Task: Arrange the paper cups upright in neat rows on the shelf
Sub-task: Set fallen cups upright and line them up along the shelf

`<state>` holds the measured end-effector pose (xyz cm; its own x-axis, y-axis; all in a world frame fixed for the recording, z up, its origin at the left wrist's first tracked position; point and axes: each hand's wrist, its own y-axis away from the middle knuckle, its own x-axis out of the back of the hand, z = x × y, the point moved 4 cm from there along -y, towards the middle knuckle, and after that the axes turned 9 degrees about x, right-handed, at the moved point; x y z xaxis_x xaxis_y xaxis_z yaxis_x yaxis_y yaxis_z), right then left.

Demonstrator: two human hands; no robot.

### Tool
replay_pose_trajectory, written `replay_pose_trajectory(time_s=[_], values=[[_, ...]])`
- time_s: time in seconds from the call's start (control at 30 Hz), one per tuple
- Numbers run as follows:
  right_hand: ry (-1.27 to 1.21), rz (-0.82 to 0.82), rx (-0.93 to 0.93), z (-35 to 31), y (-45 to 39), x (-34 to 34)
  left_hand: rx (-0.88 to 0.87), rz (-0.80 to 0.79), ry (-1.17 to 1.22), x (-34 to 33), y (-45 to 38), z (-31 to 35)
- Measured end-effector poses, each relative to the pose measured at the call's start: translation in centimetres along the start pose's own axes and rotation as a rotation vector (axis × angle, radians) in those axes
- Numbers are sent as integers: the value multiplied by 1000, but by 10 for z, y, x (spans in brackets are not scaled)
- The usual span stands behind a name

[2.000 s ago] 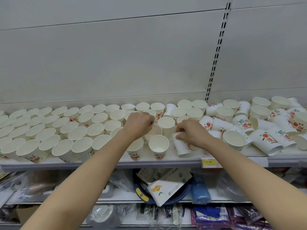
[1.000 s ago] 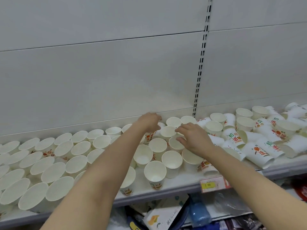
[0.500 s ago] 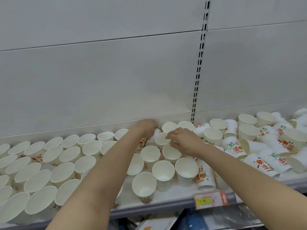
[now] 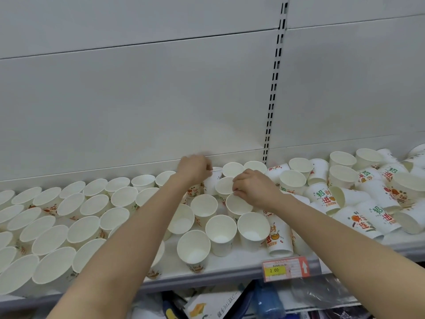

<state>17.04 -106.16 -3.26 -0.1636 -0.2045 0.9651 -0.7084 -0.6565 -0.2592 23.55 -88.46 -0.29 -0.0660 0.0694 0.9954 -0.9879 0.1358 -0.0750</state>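
Several white paper cups with printed designs stand upright in rows on the left part of the grey shelf (image 4: 232, 270). My left hand (image 4: 194, 169) reaches to the back of the shelf and grips the rim of an upright cup (image 4: 212, 184). My right hand (image 4: 254, 188) pinches the far rim of another upright cup (image 4: 238, 204) in the middle. To the right lies a jumbled pile of cups (image 4: 368, 201), several on their sides. One cup (image 4: 278, 236) stands upside down just under my right wrist.
A price tag (image 4: 285, 269) reading 2.00 hangs on the shelf's front edge. The grey back panel has a slotted upright (image 4: 273, 88). A lower shelf holds packaged goods (image 4: 211, 305) and plastic-wrapped items.
Both hands have reached from the front row to the back and middle of the shelf. The view has tilted upward. My right hand now pinches a middle cup's rim.
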Motion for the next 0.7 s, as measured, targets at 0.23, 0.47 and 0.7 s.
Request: replay_pose_trajectory(time_s=[0.23, 0.47, 0.7], values=[[-70, 116, -83, 1, 30, 21, -122, 183, -228, -5, 38, 21], [-144, 267, -422, 25, 112, 66, -56, 131, 45, 9, 48, 19], [-214, 393, -603, -4, 195, 77, -240, 109, 400, 21, 106, 96]])
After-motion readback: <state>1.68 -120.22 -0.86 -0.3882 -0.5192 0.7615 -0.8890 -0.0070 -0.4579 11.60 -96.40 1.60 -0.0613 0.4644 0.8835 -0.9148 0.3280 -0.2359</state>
